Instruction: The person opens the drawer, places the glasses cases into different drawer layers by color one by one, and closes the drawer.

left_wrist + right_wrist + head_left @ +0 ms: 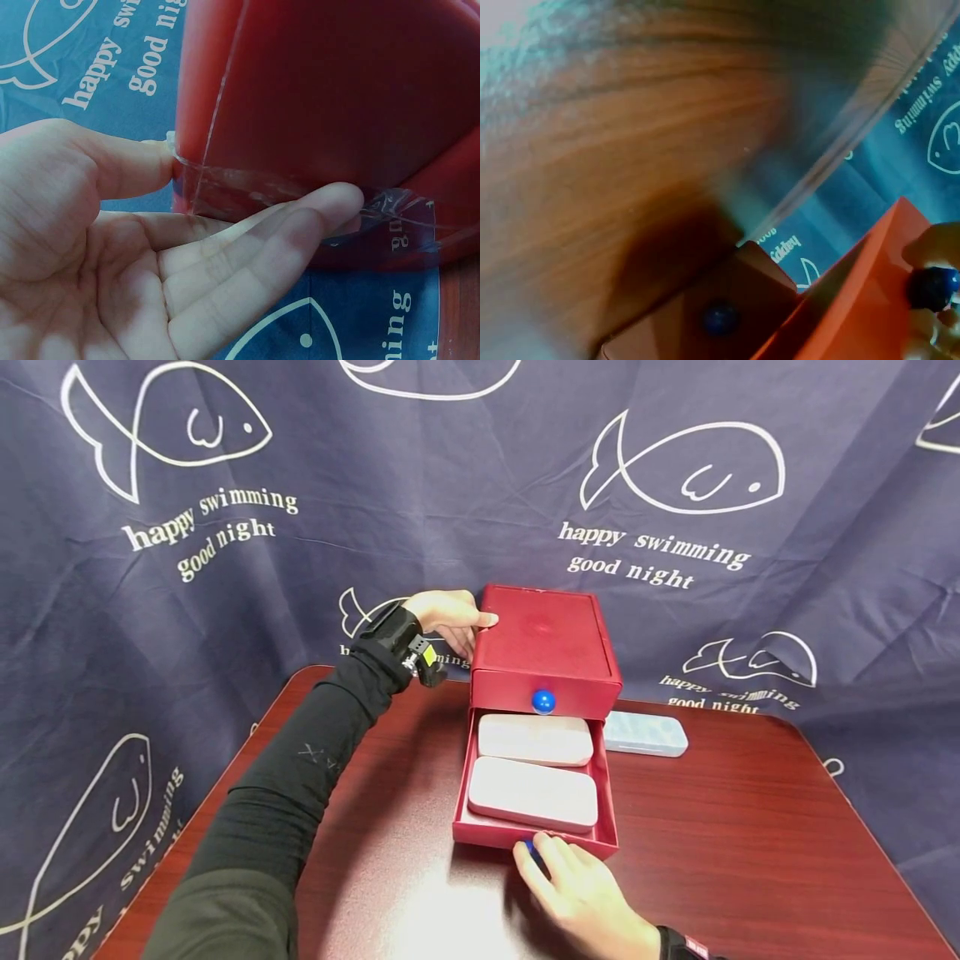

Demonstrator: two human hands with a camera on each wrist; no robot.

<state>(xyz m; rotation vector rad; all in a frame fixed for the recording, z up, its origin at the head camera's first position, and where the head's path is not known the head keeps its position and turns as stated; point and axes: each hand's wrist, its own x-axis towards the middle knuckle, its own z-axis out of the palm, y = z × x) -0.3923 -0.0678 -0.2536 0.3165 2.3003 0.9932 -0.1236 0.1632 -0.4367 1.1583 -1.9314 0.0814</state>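
A red two-drawer box (545, 635) stands mid-table. Its upper drawer is closed and carries a blue knob (543, 701). The lower drawer (606, 802) is pulled out and holds two pale flat cases, one behind (535, 739) and one in front (533, 792). My left hand (468, 631) rests against the box's left side with its thumb on the top edge. In the left wrist view its fingers (300, 232) lie straight along the red wall (337, 90). My right hand (536, 857) pinches the lower drawer's blue knob (934, 289) at the drawer front.
A pale blue case (645, 733) lies on the dark red wooden table (750, 827) just right of the box. A navy cloth with white fish drawings (675, 468) hangs behind the table. The table's rounded corners show at left and right.
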